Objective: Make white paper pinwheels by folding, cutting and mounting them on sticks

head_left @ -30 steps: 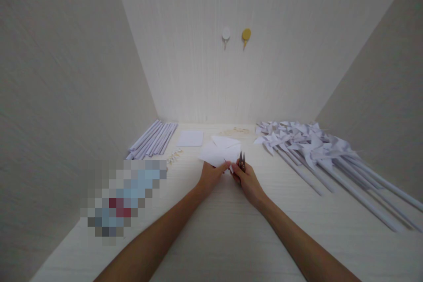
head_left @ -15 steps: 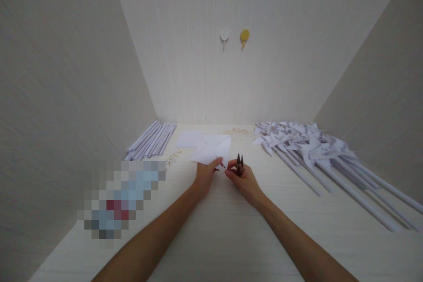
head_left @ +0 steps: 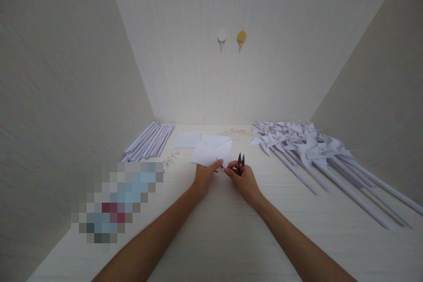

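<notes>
A folded white paper (head_left: 211, 152) is pinched at its near corner by the left hand (head_left: 203, 175), toward the counter's (head_left: 231, 229) far edge. Small snips (head_left: 240, 163) are gripped, points up, in the closed right hand (head_left: 243, 180), just beside the paper. Rolled sticks (head_left: 148, 141) lie at the far left corner, pinwheels (head_left: 297, 141) along the right edge.

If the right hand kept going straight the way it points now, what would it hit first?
Probably the white paper sheet held by the left hand: the right hand, gripping small snips, points up-left toward it; depth is unclear.
</notes>
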